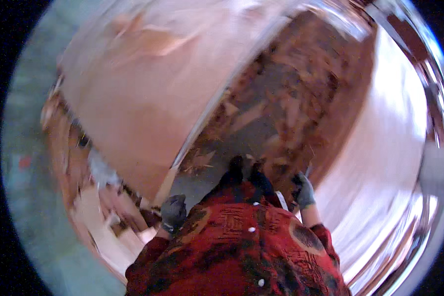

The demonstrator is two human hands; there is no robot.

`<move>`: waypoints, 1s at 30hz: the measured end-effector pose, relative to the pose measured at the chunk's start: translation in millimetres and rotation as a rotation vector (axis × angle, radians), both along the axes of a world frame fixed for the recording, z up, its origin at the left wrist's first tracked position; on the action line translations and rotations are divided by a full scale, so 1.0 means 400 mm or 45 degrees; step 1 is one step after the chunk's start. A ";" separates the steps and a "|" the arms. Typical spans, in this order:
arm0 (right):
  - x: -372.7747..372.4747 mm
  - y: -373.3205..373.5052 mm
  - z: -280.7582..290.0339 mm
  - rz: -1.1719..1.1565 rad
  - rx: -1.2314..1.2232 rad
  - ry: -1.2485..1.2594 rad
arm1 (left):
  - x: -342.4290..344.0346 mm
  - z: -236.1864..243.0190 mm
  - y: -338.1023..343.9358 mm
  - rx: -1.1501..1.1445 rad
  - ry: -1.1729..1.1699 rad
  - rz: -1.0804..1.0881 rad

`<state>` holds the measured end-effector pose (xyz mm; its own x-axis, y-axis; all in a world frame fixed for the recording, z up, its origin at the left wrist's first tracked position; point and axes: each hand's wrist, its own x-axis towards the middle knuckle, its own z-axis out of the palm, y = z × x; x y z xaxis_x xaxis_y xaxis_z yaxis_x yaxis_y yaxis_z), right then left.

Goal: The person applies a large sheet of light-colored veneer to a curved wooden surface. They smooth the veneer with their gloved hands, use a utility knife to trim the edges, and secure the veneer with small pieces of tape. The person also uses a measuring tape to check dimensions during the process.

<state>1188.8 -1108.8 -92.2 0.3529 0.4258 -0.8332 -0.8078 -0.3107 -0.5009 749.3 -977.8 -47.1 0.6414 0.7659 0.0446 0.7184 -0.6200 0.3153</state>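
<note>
My left hand (173,213), in a dark grey glove, hangs beside my body with its fingers curled in. It is close to the near corner of a large pale wooden sheet (148,103), and I see nothing in it. My right hand (305,192), in a lighter grey glove, is closed on my other side, near a second pale sheet or stack (380,143). Something dark and a thin, light tip show at its fingers, too blurred to name. Neither hand visibly touches the wood.
Between the two wooden surfaces runs a strip of grey floor (256,130) strewn with brown wood scraps (291,98). My dark shoes (237,165) stand at its near end. More offcuts (108,212) lie at the left, beside a greenish floor (32,207). Motion smears the far parts.
</note>
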 end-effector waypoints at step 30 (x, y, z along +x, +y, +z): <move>-0.773 0.443 -0.052 2.388 0.270 -0.086 | 0.078 -0.380 -1.210 -1.234 -0.533 2.401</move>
<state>879.5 -931.8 -113.0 -0.6018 0.3266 -0.7288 0.4776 -0.5842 -0.6562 780.6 -1461.9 -199.3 -0.6425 0.1750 -0.7461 -0.0520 0.9614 0.2702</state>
